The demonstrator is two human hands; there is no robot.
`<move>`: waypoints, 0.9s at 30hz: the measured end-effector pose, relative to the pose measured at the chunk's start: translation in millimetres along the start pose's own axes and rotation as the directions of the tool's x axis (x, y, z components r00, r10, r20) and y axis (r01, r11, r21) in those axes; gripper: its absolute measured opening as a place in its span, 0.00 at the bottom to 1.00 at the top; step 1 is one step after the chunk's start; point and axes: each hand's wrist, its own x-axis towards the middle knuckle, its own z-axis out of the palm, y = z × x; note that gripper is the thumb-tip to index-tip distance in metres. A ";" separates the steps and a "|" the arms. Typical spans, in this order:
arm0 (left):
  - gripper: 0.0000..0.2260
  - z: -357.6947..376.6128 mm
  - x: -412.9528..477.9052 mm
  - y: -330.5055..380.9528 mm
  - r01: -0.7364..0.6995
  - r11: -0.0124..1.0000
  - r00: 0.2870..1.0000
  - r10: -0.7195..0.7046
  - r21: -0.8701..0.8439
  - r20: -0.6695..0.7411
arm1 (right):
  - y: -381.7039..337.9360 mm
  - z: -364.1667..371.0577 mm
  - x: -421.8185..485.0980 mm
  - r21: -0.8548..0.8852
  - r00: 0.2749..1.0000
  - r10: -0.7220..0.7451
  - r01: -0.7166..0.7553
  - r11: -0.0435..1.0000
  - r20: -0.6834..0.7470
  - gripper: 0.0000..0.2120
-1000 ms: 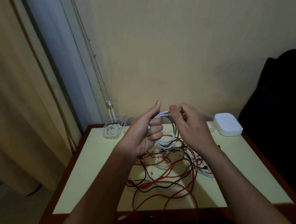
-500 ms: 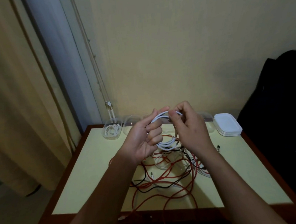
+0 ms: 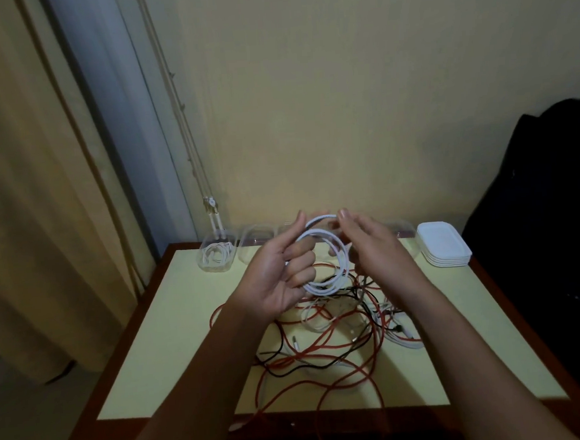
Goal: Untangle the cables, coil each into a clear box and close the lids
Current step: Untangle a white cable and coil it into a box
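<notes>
A dim room with a bare yellowish wall; a pale curtain [image 3: 23,204] hangs on the left and a dark bag [image 3: 550,236] sits on the right. Below stands a bench [image 3: 173,331] with a pale yellow top and a dark reddish wooden rim.

Both hands are raised over the middle of the bench, holding a white cable [image 3: 321,289] wound into a round coil of several loops. The coil is upright in the air, between the hands and above the rest of the wires. The left hand [image 3: 282,278] shows its palm to the camera, with its lower fingers curled through the coil and gripping its left side, while one finger points up beside the top of the loop. The right hand [image 3: 373,248] pinches the top of the coil between fingertips; its other fingers lie loosely.

Under the hands, a tangle of cables [image 3: 341,340] is spread on the bench: long red ones, thinner black ones and a few white ones, crossing each other, with red loops running over the near edge.

Along the back edge, a clear box [image 3: 216,259] holds a coiled white cable, with an empty clear box [image 3: 256,246] just beside it. A stack of white lids [image 3: 443,248] is at the back right.
</notes>
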 end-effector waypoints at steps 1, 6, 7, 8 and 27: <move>0.16 -0.7 0.2 1.0 -0.011 1.000 1.000 0.011 0.024 -0.013 | -1.5 0.2 -0.5 -0.047 0.999 -0.001 0.003 0.999 0.046 0.20; 0.16 3.0 4.2 5.6 -0.004 0.992 0.998 0.010 0.123 -0.054 | -15.7 5.3 2.9 -0.037 0.996 -0.032 0.036 0.999 0.083 0.23; 0.18 3.5 4.3 7.8 -0.011 0.992 0.998 0.019 0.126 -0.062 | -17.6 4.9 5.7 -0.047 0.996 -0.052 0.055 0.997 0.078 0.22; 0.19 3.4 4.9 10.5 -0.023 0.991 0.997 0.032 0.129 -0.071 | -20.1 4.8 7.3 -0.054 0.994 -0.072 0.076 0.996 0.080 0.21; 0.29 -16.6 -21.0 59.7 -0.308 0.938 0.920 0.337 0.160 -0.201 | 98.2 3.3 1.9 -0.300 0.993 0.039 -0.004 0.954 0.111 0.09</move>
